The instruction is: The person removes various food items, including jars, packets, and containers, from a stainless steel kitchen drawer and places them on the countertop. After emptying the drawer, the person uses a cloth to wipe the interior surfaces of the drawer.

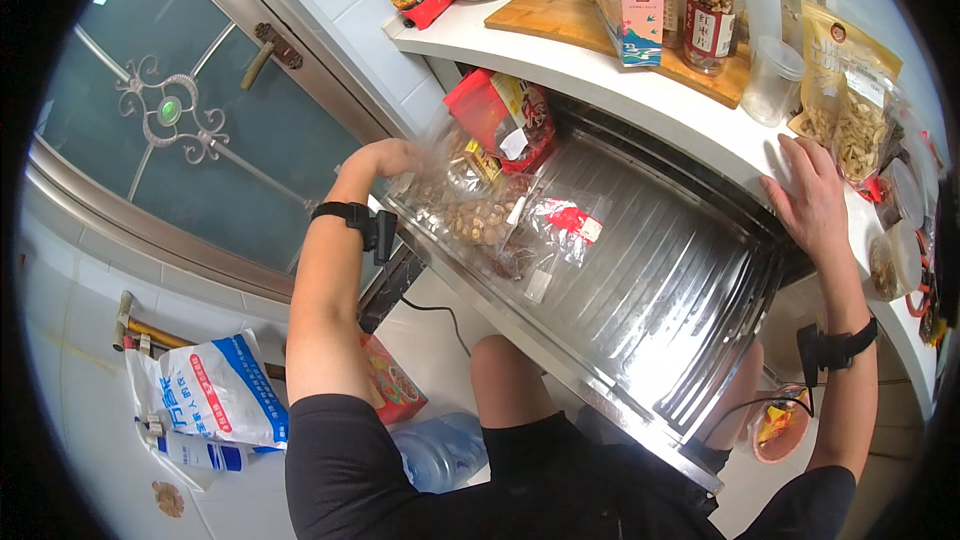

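A stainless-steel drawer (600,262) is pulled out before me, beneath the white countertop (555,52). At its left end lie a clear bag of dried mushrooms (476,219), a red package (502,116) and a mostly transparent bag with a red label (570,221). My left hand (394,157) is at the drawer's left corner, beside blurred clear plastic packaging (442,139). Its fingertips are smeared by motion, so a grip cannot be made out. My right hand (810,191) rests on the countertop's edge with fingers spread and holds nothing, close to a bag of dried slices (862,127).
On the countertop stand a pink box (626,7), a jar of dried pieces (709,15), a lidded plastic container (772,82) and a wooden board (540,19). A glazed door (247,127) is at left. Below are a blue water bottle (442,450) and a pink bin (787,439).
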